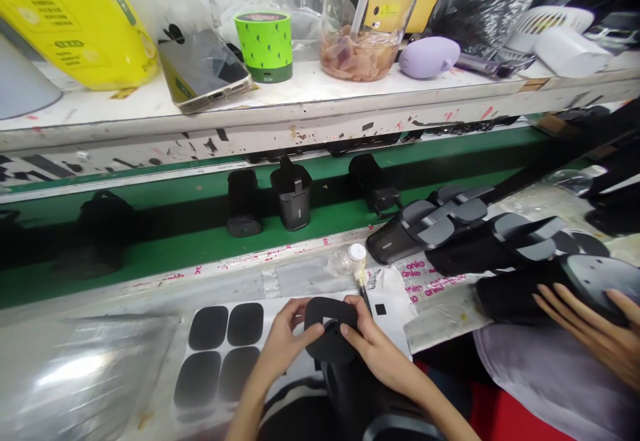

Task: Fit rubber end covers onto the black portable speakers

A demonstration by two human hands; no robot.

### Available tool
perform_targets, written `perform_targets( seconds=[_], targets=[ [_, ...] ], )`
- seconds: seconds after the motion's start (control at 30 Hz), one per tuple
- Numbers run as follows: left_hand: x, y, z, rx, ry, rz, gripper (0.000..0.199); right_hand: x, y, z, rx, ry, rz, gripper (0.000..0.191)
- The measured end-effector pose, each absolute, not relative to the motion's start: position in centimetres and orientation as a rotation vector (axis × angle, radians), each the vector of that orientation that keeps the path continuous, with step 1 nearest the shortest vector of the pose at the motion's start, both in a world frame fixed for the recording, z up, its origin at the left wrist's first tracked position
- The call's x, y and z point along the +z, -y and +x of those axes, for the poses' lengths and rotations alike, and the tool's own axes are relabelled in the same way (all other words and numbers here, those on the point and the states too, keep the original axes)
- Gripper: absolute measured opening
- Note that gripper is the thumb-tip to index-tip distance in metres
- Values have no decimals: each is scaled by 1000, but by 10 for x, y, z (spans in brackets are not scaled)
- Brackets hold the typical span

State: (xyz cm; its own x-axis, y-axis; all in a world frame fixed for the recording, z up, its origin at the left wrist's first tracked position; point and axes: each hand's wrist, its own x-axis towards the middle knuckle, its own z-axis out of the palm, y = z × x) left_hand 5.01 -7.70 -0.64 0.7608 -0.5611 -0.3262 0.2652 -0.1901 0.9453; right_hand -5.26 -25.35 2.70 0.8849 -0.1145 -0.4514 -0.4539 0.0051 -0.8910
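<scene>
Nearest the surface's front edge, the left hand (283,341) and right hand (373,347) are both pinched on a black foam pad (330,324), thumbs on top, pressing it onto a dark device (350,387) held low between them. Just left lies a white backing sheet (220,354) with four black pads still on it. If the thumbs slide, the pad could seat crooked or crease, I judge, since its edges look soft. Toward the right edge another person's hand (585,324) rests on a row of black devices (480,241). Behind the pad a small clear bottle (350,259) with a white cap lies near the green conveyor (165,241). On the far shelf (310,97), a clear cup (360,41) holds pinkish pieces around a straw, beside a green tin (265,44).
</scene>
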Motion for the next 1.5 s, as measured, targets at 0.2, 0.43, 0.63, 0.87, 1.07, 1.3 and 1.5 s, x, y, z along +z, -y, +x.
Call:
perform_targets(
  seconds=[0.2, 0.43, 0.63, 0.87, 1.07, 1.3, 1.5],
  targets=[
    [-72, 32, 71, -578, 89, 1994, 42, 18, 256, -58, 254, -485, -1457, 40],
    [-125, 44, 55, -378, 177, 2237, 16, 13, 256, -57, 221, -465, -1366, 47],
    [-85, 47, 44, -173, 228, 2140, 56, 19, 253, -50, -12, -546, -1214, 54],
    [12, 87, -34, -484, 857, 1486, 80, 27, 254, -38, -512, -778, -987, 49],
    [21, 99, -31, -555, 814, 1207, 46, 66, 273, -59, -782, -998, -844, 51],
    [30, 108, -31, -731, 383, 1280, 47, 101, 256, -115, -403, -1032, -1436, 35],
    [32, 116, -28, -565, 485, 1277, 56, 101, 230, -118, -455, -1071, -1810, 27]
  ],
)
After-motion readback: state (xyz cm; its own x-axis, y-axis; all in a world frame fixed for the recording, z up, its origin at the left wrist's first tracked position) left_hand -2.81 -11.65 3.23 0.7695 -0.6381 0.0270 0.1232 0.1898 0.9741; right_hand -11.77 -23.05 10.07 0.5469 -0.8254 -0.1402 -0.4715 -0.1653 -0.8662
